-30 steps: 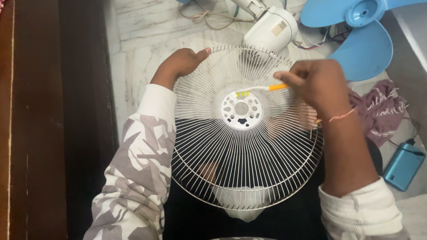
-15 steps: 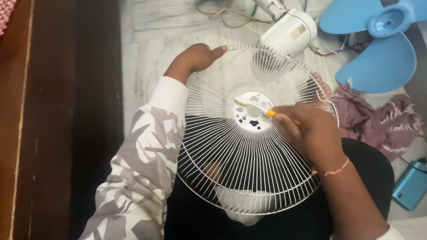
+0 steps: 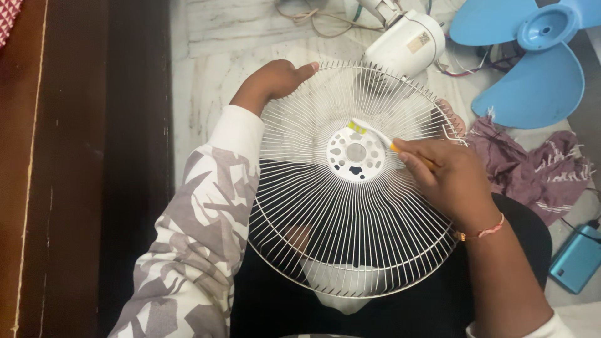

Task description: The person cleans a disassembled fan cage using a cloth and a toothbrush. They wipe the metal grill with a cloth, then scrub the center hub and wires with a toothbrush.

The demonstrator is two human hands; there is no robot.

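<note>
A round white wire fan guard [image 3: 325, 213] rests on my lap, its perforated centre plate [image 3: 355, 153] facing up. My left hand [image 3: 272, 81] grips the guard's far left rim. My right hand [image 3: 447, 178] is closed on a white and orange toothbrush [image 3: 374, 133], with the bristle head lying on the wires at the upper edge of the centre plate.
A white fan motor housing [image 3: 405, 40] with loose wires lies on the marble floor beyond the guard. Blue fan blades [image 3: 538, 69] lie at top right, a purple patterned cloth [image 3: 532, 166] beside my right hand, a blue box-like device [image 3: 576, 258] at far right. Dark wooden furniture [image 3: 81, 169] stands left.
The toothbrush head has moved up from the middle of the centre plate to its upper edge, my right hand shifting slightly with it. My left hand stays on the rim.
</note>
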